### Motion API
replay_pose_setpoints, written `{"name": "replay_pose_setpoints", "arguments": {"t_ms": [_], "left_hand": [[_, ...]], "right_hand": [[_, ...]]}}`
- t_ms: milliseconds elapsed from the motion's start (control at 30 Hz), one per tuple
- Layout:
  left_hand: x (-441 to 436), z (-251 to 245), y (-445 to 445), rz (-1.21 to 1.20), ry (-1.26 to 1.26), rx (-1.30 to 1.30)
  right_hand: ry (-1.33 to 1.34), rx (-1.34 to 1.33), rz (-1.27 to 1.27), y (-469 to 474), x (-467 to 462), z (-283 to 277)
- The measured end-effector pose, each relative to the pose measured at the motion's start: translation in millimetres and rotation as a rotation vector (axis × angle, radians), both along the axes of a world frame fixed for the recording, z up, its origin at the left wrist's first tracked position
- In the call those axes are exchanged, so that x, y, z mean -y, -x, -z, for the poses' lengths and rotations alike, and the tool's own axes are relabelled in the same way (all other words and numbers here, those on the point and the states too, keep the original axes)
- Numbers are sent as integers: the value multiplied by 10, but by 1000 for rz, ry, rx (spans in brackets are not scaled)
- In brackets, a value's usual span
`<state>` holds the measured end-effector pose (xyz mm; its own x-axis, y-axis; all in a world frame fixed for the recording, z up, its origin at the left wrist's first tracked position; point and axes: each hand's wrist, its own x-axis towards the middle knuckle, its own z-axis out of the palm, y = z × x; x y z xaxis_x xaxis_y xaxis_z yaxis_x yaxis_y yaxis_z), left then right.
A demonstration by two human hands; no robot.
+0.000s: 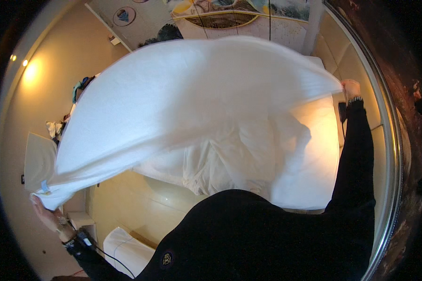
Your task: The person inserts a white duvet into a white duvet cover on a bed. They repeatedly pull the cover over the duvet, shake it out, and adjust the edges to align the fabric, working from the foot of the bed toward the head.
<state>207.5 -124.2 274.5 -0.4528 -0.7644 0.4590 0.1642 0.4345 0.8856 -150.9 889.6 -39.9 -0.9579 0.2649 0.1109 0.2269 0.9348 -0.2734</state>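
A large white bed sheet or cover (154, 91) billows in the air, stretched between my two hands. At the lower left, my left hand (48, 214) grips one corner, beside a small pale blue tag on the fabric. My right hand (351, 87) pinches another corner at the far right, close to the padded headboard. Beneath the raised cloth lies a bed with a white-covered mattress (313, 147). Rumpled white bedding (228, 158) lies along the near side of the mattress. The raised cloth hides much of the bed's far side.
A padded beige headboard (365, 102) with a metal trim borders the bed on the right. Folded white fabric (126, 249) lies at the lower left, near a small white cabinet (81, 219). Clothes (55, 128) are piled beyond the cloth on the left.
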Motion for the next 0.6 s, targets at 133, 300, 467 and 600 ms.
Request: {"name": "replay_pose_setpoints", "arguments": {"t_ms": [133,300,467,600], "left_hand": [[271,185,-102,119,7,-28],[431,16,171,159,304,35],[-270,26,939,378,84,10],[-1658,442,1356,904,237,191]], "right_hand": [[802,-287,500,-910,-147,488],[291,-300,500,-1430,-124,274],[164,-410,317,-845,355,-109],[315,-535,-262,-416,1522,-639]]}}
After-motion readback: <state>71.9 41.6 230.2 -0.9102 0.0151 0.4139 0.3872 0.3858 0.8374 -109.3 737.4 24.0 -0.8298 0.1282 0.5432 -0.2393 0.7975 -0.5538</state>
